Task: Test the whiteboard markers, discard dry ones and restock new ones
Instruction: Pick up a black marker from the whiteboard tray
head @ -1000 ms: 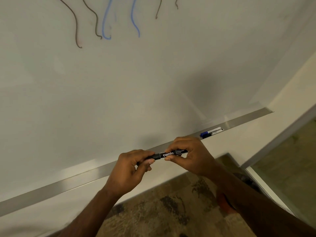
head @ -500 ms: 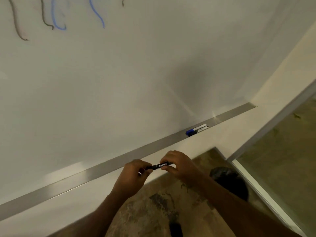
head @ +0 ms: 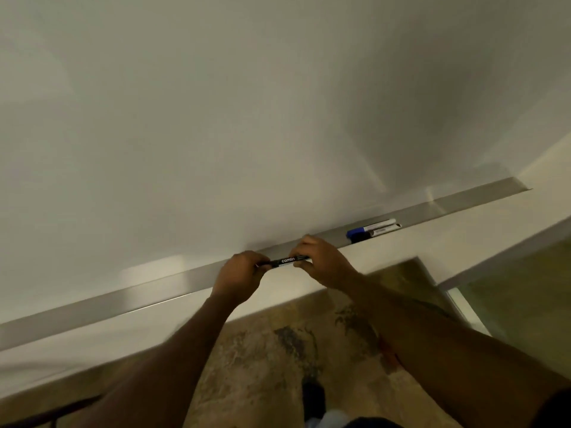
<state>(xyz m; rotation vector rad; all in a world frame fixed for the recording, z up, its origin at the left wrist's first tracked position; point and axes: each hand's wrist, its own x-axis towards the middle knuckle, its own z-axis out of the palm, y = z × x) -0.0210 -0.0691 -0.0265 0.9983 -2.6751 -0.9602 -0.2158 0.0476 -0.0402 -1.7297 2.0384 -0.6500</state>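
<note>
Since the earlier frame, both hands had risen from below the metal tray (head: 123,301) to its near lip, and the coloured scribbles had slipped out of view off the top of the whiteboard (head: 247,118). The left hand (head: 239,273) gripped the left end of the black marker (head: 289,260), its fingers (head: 253,261) curled tight around it. The right hand (head: 321,264) held the right end, fingers (head: 304,247) wrapped closed on the barrel. The marker lay almost level between the two hands, its white "camlin" lettering facing up, just at the tray's front edge. Whether its cap was seated could not be told.

Well to the right, two more markers lay side by side in the tray, touching: a blue-capped marker (head: 367,228) on the far side and a dark-capped marker (head: 384,230) on the near side. Below the arms lay a mottled brown floor (head: 262,350).
</note>
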